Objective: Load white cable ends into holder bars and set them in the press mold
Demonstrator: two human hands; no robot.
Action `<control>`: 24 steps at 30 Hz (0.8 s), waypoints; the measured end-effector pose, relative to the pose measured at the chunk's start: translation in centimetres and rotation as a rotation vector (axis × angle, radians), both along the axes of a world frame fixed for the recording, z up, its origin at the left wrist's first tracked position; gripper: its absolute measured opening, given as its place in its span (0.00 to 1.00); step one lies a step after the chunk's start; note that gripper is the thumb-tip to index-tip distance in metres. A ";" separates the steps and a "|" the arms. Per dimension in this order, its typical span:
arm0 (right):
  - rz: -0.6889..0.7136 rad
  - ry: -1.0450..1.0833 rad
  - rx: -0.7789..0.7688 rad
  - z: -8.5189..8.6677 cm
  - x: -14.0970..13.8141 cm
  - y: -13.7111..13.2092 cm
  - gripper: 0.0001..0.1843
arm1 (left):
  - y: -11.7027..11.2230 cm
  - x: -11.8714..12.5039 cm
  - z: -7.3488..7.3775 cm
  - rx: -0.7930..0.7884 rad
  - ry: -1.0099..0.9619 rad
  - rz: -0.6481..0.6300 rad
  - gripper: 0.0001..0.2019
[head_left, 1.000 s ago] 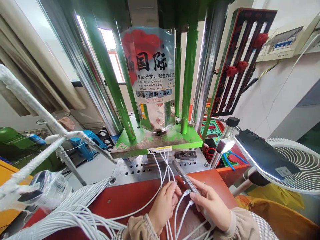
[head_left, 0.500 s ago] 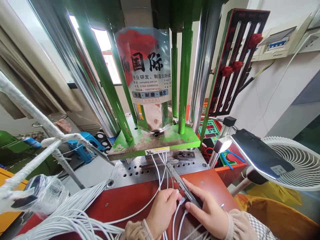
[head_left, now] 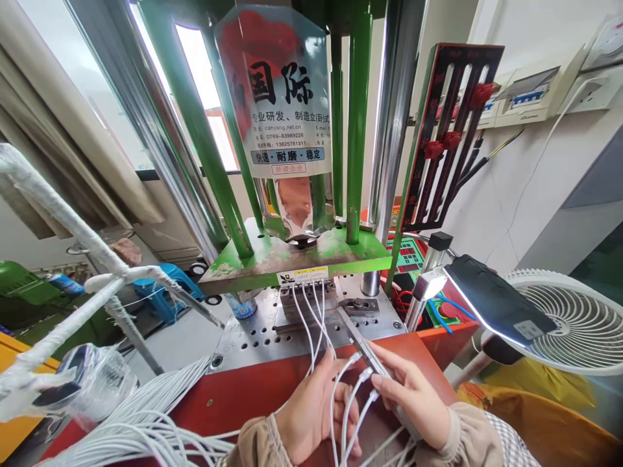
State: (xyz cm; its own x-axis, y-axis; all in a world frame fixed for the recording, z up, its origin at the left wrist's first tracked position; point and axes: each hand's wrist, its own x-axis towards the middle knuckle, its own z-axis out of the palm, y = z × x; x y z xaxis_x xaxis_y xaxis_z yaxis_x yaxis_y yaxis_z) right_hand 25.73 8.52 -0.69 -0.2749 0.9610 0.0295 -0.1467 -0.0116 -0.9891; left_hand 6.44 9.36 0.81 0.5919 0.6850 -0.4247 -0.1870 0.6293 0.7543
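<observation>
White cable ends [head_left: 363, 375] lay fanned over the red counter [head_left: 233, 383], three of their plugs now resting against the slim metal fixture bar [head_left: 374, 366], where half a second before only two were lined up beside it. Her right hand [head_left: 413, 399] had its grip closed lightly on that bar, fingertips steadying the nearest plug. Her left hand [head_left: 311, 408] had slid nearer, fingers curled together round the cable strands rather than pinching a single plug. Farther left, the loose bundle of cables [head_left: 141, 415] sprawled off the counter. Beyond the hands, four cables [head_left: 311, 305] ran up into the mould block [head_left: 304, 295] under the green press plate [head_left: 296, 256], apparently seated. From that, I judged another cable had been placed on the bar.
</observation>
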 end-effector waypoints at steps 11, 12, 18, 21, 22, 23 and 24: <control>0.147 0.017 0.011 0.2 0.0 -0.6 0.29 | 0.7 -0.8 -0.8 0.283 0.343 0.164 0.20; 0.148 0.010 0.038 0.3 -0.2 -0.7 0.28 | 0.9 -0.7 -0.9 0.309 0.383 0.204 0.20; 0.075 -0.087 0.108 -0.3 -0.5 -0.8 0.27 | 0.9 -0.5 -0.6 0.295 0.494 0.299 0.17; 0.081 -0.165 0.130 -0.9 -0.3 -1.0 0.30 | 0.8 -0.3 -0.6 0.296 0.522 0.298 0.17; 0.076 -0.204 0.147 -1.2 -0.2 -1.1 0.30 | 0.8 -0.3 -0.7 0.299 0.529 0.300 0.18; 0.065 -0.254 0.173 -1.6 -0.1 -1.2 0.30 | 0.8 -0.2 -0.8 0.307 0.537 0.303 0.18; 0.052 -0.307 0.204 -1.8 -0.1 -1.3 0.29 | 0.8 -0.1 -0.9 0.316 0.543 0.308 0.18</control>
